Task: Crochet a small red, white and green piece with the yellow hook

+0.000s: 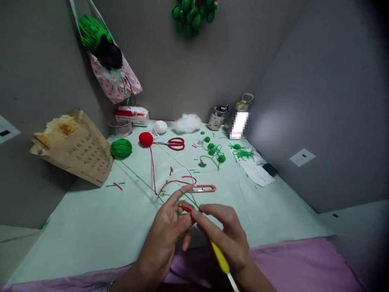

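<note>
My left hand (167, 231) is near the front edge of the pale green table (91, 219), its fingers curled and pinching red and green yarn strands (184, 207). My right hand (227, 235) grips a yellow-handled crochet hook (220, 257), whose tip meets the yarn at the left fingers. The green strand runs back to a green yarn ball (120, 148). The red strand leads to a red yarn ball (146, 139). Orange thread snips (204, 188) lie just beyond my hands.
Red-handled scissors (174, 143), a white yarn ball (160, 127), white stuffing (187, 123), small green crocheted pieces (214, 151), jars (217, 117) and a lit phone (240, 123) sit at the back. A brown paper bag (75, 150) leans at left. Purple cloth (288, 263) covers my lap.
</note>
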The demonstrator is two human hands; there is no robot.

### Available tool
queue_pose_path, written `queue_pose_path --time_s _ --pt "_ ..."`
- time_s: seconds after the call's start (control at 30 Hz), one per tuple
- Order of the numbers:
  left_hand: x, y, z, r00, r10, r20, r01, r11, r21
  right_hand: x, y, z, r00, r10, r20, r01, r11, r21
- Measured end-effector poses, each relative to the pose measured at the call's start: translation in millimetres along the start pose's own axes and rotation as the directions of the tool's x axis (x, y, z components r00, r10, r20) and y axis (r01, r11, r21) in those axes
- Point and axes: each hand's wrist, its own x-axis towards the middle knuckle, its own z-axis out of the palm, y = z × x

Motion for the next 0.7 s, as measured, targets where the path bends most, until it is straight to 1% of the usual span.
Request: queue_pose_path --time_s 0.03,0.07,0.1,0.13,0.17,0.2,0.23,0.3,0.37,0.43,0.47,0.5,0.53,0.57,0.6,0.63,0.67,0.7 --pt "0.0 2.3 -0.8 0.998 -0.054 0.028 0.055 0.997 -0.049 0.3 0.5 0.6 0.998 0.058 -0.038 -0.055 0.996 0.07" --pt "0.0 4.7 -1.5 0.995 -0.091 0.043 0.094 0.992 -0.085 1.2 1.1 1.2 0.987 0.143 -0.07 -0.129 0.976 0.174" --pt "0.0 6.8 -2.1 0.993 -0.105 0.047 0.11 0.988 -0.108 2.5 1.6 1.8 0.966 0.241 -0.09 -0.205 0.932 0.298" --pt "-0.1 8.3 -2.4 0.994 -0.098 0.046 0.103 0.988 -0.118 4.4 2.1 2.6 0.94 0.329 -0.087 -0.267 0.871 0.413" --pt "-0.1 8.9 -2.3 0.996 -0.072 0.046 0.077 0.99 -0.115 6.4 2.5 3.6 0.919 0.388 -0.073 -0.301 0.81 0.504" --pt "-0.1 8.3 -2.0 0.997 -0.049 0.054 0.054 0.994 -0.094 8.3 2.7 4.8 0.906 0.418 -0.059 -0.318 0.768 0.555" --pt "-0.1 6.8 -1.5 0.998 -0.026 0.064 0.03 0.997 -0.064 9.9 2.7 6.2 0.907 0.419 -0.043 -0.323 0.757 0.568" --pt "0.1 1.3 -0.4 0.997 0.028 0.069 -0.028 1.0 0.005 11.1 2.0 8.9 0.925 0.379 -0.032 -0.309 0.799 0.516" --pt "0.6 -5.2 0.1 0.995 0.085 0.044 -0.088 0.995 0.054 8.8 0.8 10.6 0.951 0.306 -0.048 -0.262 0.878 0.399" --pt "1.5 -9.8 -0.3 0.993 0.118 0.022 -0.119 0.992 0.046 4.2 0.3 10.7 0.977 0.204 -0.057 -0.185 0.953 0.24" --pt "2.2 -10.9 -0.9 0.994 0.104 0.019 -0.104 0.994 0.016 1.9 0.5 10.3 0.989 0.138 -0.053 -0.129 0.979 0.159" --pt "3.1 -10.9 -1.6 0.998 0.064 0.025 -0.064 0.998 -0.027 -0.1 1.2 9.5 0.996 0.081 -0.046 -0.076 0.992 0.101" --pt "4.2 -10.1 -2.6 0.999 0.009 0.035 -0.006 0.997 -0.073 -1.3 2.3 8.5 0.998 0.051 -0.046 -0.048 0.996 0.078" --pt "5.5 -8.7 -3.5 0.998 -0.047 0.045 0.052 0.992 -0.116 -1.7 3.5 7.5 0.996 0.064 -0.06 -0.058 0.994 0.098" --pt "6.7 -6.9 -4.4 0.995 -0.091 0.049 0.097 0.984 -0.151 -1.2 4.6 6.6 0.989 0.123 -0.086 -0.108 0.981 0.161" --pt "7.8 -5.1 -5.1 0.993 -0.113 0.045 0.12 0.978 -0.173 0.2 5.5 5.9 0.968 0.223 -0.113 -0.188 0.948 0.258" --pt "8.5 -3.6 -5.4 0.993 -0.114 0.036 0.118 0.977 -0.179 2.1 6.0 5.6 0.935 0.333 -0.123 -0.268 0.889 0.371" --pt "8.9 -2.7 -5.3 0.996 -0.092 0.021 0.095 0.981 -0.169 4.3 6.1 5.9 0.897 0.43 -0.103 -0.337 0.815 0.472"
